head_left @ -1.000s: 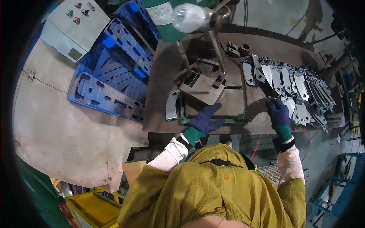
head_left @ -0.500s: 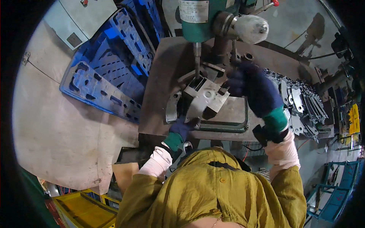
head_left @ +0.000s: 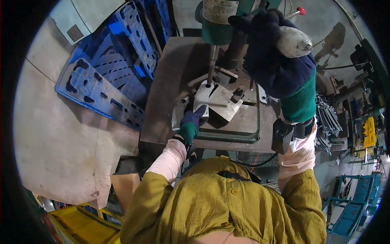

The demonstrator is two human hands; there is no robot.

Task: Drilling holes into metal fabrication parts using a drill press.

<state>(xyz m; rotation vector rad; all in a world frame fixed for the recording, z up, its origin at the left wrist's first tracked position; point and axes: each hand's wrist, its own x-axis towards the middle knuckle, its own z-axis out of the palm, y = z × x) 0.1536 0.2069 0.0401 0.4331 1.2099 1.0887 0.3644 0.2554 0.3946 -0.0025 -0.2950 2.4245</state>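
My left hand [head_left: 193, 118], in a dark blue glove with a green cuff, grips the near end of a curved metal plate [head_left: 202, 96]. The plate's far end lies directly under the spindle of a green drill press [head_left: 217, 32], on a metal block fixture [head_left: 225, 103]. Another curved plate [head_left: 178, 112] lies left of it. My gloved right hand [head_left: 274, 53] is raised at the press head, beside a plastic-wrapped knob [head_left: 295, 42]. Its fingers look bent, and whatever they hold is hidden. Below that wrist part of a holed metal piece [head_left: 263, 96] shows.
A pile of metal plates [head_left: 327, 122] lies at the right of the steel table [head_left: 158, 81]. Blue plastic pallets [head_left: 101, 95] lean at the left beside a large pale panel [head_left: 61, 134]. A red-tipped lever [head_left: 300, 11] sticks out behind the press. A yellow frame [head_left: 83, 225] stands at lower left.
My right hand has risen from beside the fixture to the press head. My left hand has moved the curved plate farther in, onto the fixture beneath the spindle. The view has shifted slightly.
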